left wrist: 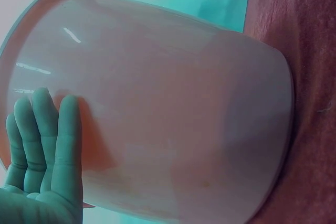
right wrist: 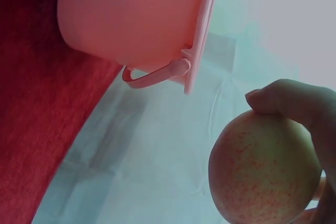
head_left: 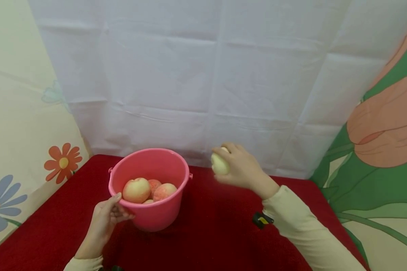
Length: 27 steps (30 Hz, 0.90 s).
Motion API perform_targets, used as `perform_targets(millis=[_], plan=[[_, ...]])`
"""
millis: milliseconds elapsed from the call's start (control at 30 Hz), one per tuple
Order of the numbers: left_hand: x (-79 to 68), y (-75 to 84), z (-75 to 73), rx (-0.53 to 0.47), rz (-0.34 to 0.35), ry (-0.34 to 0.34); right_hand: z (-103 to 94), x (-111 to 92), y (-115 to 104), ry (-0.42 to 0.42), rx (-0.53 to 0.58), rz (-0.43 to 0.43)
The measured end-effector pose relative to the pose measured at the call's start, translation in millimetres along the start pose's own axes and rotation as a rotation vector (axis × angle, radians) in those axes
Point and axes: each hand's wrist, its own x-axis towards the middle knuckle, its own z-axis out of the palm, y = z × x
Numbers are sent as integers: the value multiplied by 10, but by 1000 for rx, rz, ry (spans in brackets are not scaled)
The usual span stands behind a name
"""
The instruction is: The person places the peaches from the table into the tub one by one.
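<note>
A pink plastic bucket (head_left: 157, 216) stands upright on the red cloth, with several peaches (head_left: 136, 190) inside it. My left hand (head_left: 106, 217) grips its near-left rim, thumb on the edge and fingers below it outside. In the left wrist view the fingers (left wrist: 68, 140) lie along the bucket's outer wall (left wrist: 173, 103). To the right of the bucket, my right hand (head_left: 240, 166) holds a pale yellow peach (head_left: 220, 164) in the air. The right wrist view shows that peach (right wrist: 262, 169) with red speckles, the thumb on its upper side, apart from the bucket (right wrist: 131, 14).
Red cloth (head_left: 217, 233) covers the table. A creased white sheet (head_left: 196, 82) hangs behind it. Flower-printed panels (head_left: 376, 158) stand at both sides. The bucket's handle (right wrist: 152, 78) hangs on the far side from my body. A black strap piece (head_left: 260, 219) is at the right wrist.
</note>
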Motion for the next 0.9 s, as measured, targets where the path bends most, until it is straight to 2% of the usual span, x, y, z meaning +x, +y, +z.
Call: perform_targets(millis=[433, 900], plan=[[-3, 19, 1, 14, -16, -2, 61, 170, -140, -57, -3, 11], [-4, 19, 8, 14, -17, 7, 128, 308, -338, -72, 21, -28]])
